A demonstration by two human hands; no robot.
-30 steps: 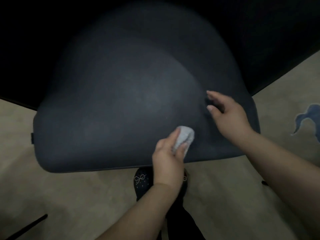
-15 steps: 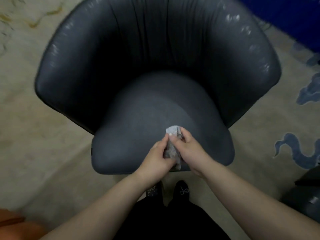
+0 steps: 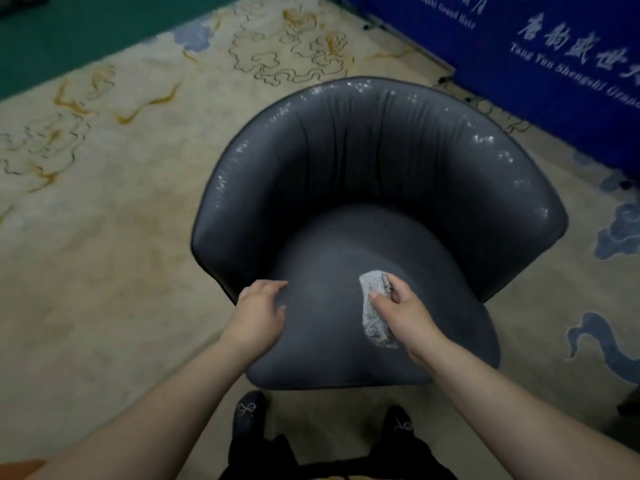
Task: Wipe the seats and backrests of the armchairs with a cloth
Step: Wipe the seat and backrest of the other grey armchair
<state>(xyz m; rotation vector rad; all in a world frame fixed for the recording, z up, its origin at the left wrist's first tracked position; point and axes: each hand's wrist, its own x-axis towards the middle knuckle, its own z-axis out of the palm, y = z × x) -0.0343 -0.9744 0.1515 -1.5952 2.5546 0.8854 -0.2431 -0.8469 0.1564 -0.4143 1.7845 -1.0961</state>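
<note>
Your right hand point(image 3: 403, 315) pinches the crumpled cloth point(image 3: 375, 311) over the armchair point(image 3: 381, 174) seat; your left hand point(image 3: 259, 311) rests loose-fingered on its edge. You look mid-seat-wipe: next, press down and sweep across.

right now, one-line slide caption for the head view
Right hand holds grey crumpled cloth over dark grey leather armchair; left hand rests on seat.

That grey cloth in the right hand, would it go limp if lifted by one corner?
Probably limp: the cloth droops and crumples below the right hand. Likely light, since a fingertip pinch holds it. It looks fuzzy, so it should drag rather than slip on the seat.
</note>
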